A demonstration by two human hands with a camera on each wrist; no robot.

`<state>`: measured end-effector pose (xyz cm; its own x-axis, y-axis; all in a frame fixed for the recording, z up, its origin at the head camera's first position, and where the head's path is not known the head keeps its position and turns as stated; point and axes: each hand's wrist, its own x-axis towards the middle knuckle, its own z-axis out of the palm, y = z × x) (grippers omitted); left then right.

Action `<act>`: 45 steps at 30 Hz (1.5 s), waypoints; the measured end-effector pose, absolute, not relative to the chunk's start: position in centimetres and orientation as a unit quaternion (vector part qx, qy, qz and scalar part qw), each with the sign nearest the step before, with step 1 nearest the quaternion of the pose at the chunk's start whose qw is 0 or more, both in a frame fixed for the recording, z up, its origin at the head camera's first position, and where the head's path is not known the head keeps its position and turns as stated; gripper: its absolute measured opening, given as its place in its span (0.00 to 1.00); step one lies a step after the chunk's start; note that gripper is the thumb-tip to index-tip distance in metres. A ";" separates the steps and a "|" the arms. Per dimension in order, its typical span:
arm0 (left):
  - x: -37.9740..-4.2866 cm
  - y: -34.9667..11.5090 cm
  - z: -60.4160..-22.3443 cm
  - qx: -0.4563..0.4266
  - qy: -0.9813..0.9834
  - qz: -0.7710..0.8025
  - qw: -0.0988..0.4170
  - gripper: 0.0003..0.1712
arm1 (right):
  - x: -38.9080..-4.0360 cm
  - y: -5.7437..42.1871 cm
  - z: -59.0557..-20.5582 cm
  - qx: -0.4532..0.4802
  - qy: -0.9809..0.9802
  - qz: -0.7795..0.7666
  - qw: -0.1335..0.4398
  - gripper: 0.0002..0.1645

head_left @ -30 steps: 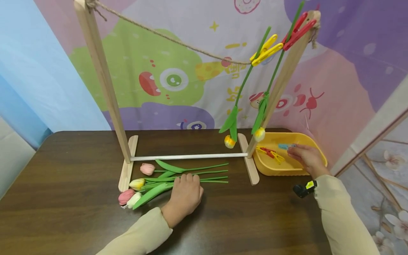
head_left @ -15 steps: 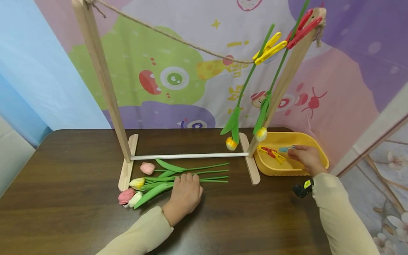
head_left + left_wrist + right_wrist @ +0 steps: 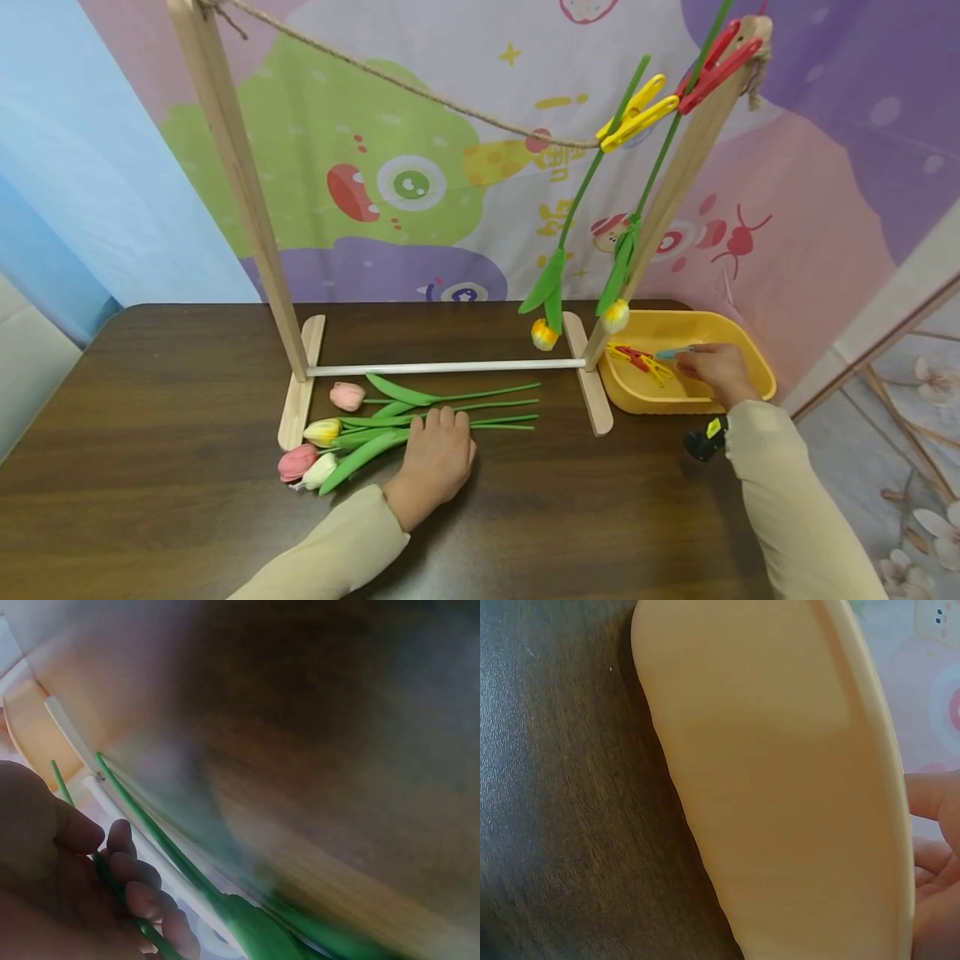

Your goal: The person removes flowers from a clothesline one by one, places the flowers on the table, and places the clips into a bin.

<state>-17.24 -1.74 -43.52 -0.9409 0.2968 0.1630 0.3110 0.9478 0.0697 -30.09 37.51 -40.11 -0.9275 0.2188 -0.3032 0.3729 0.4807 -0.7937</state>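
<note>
My left hand (image 3: 435, 457) is over the stems of several artificial tulips lying on the table. In the left wrist view, its fingers curl round a green tulip stem (image 3: 109, 876). The blooms lie to the left: a pale pink tulip (image 3: 347, 397), a yellow tulip (image 3: 322, 432), a deep pink tulip (image 3: 297, 463) and a white tulip (image 3: 319, 472). My right hand (image 3: 718, 370) is inside the yellow basket (image 3: 660, 406), pinching a blue clothespin (image 3: 672, 353). Red and yellow clothespins (image 3: 641, 361) lie in the basket. The basket wall hides part of the right hand in its wrist view.
A wooden frame (image 3: 251, 183) with a sagging rope (image 3: 420, 98) stands behind the flowers. A yellow clothespin (image 3: 637, 117) and a red clothespin (image 3: 716, 71) hold two tulips head-down on the rope. A white rod (image 3: 450, 367) joins the frame's feet.
My right hand has moved slightly lower in the basket, taking the blue clothespin with it. The left hand stays over the stems. The view has shifted slightly.
</note>
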 end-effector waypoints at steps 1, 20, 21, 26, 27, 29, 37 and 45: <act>-17.3 -1.7 -43.5 -0.153 -0.984 -0.048 0.071 0.12 | -30.1 37.5 -40.1 0.174 0.858 -0.476 0.082 0.33; -17.5 -2.0 -44.0 -0.151 -0.986 -0.050 0.057 0.11 | -30.5 37.1 -39.6 0.184 0.890 -0.394 0.137 0.30; -17.5 -2.1 -43.9 -0.153 -0.986 -0.049 0.052 0.11 | -30.6 37.1 -39.6 0.182 0.892 -0.391 0.139 0.30; -17.6 -2.2 -43.9 -0.160 -0.986 -0.045 0.030 0.12 | -30.8 37.3 -40.0 0.180 0.898 -0.371 0.155 0.27; -17.6 -2.2 -43.9 -0.160 -0.986 -0.044 0.026 0.12 | -30.8 37.3 -40.0 0.181 0.896 -0.373 0.159 0.26; -17.6 -2.2 -43.9 -0.162 -0.986 -0.041 0.019 0.12 | -31.0 37.4 -40.1 0.182 0.894 -0.374 0.170 0.25; -17.5 -2.3 -43.9 -0.164 -0.986 -0.032 -0.003 0.12 | -31.4 37.6 -40.3 0.183 0.892 -0.364 0.196 0.23; -17.5 -2.4 -43.7 -0.164 -0.986 -0.032 -0.008 0.11 | -31.5 37.5 -40.4 0.182 0.883 -0.382 0.203 0.20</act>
